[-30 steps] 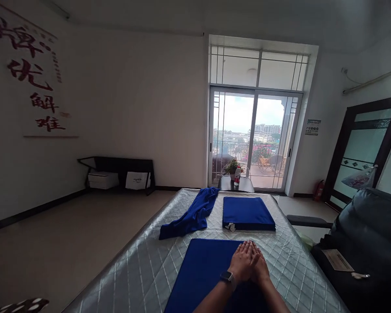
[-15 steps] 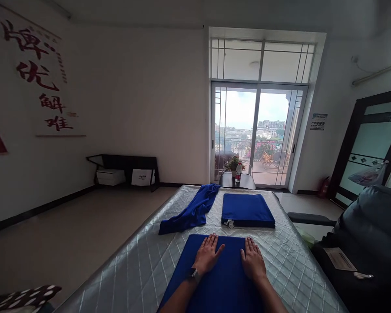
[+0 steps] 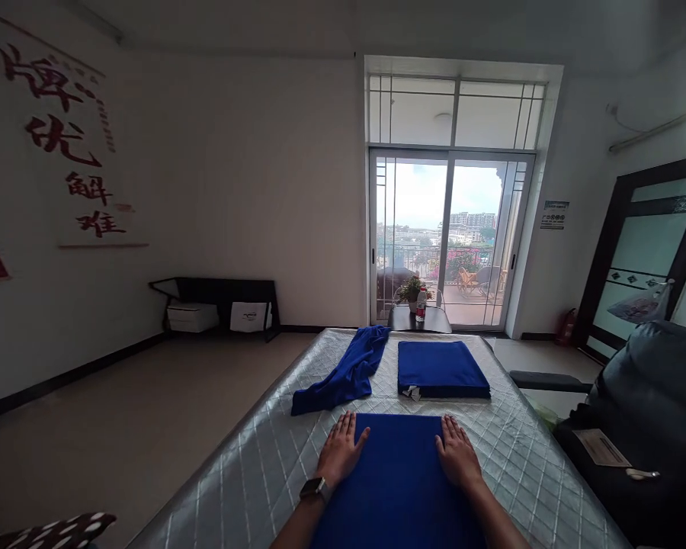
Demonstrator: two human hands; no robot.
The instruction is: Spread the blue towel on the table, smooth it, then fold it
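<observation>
A smooth, flat blue cloth (image 3: 399, 480) lies in front of me on the quilted silver table cover (image 3: 251, 465). My left hand (image 3: 341, 448), with a watch on its wrist, rests flat along the cloth's far left edge, fingers stretched out. At the far right edge, my right hand (image 3: 458, 451) lies flat too, its thumb apart from the fingers. Neither hand grips anything. Beyond them sits a neat stack of folded blue cloth (image 3: 443, 366) with a white tag at its near corner. To its left is a crumpled blue garment (image 3: 346, 374).
Past the table's far end, a small dark table (image 3: 400, 319) bears a potted plant (image 3: 413, 290) and a bottle (image 3: 421, 305). A black armchair (image 3: 645, 396) stands close on the right. A low black bench (image 3: 222, 291) is against the back wall.
My left hand has slid outward from the cloth's top to its left edge, and less cloth shows on that side. My right hand stays at the right edge. The view has shifted slightly.
</observation>
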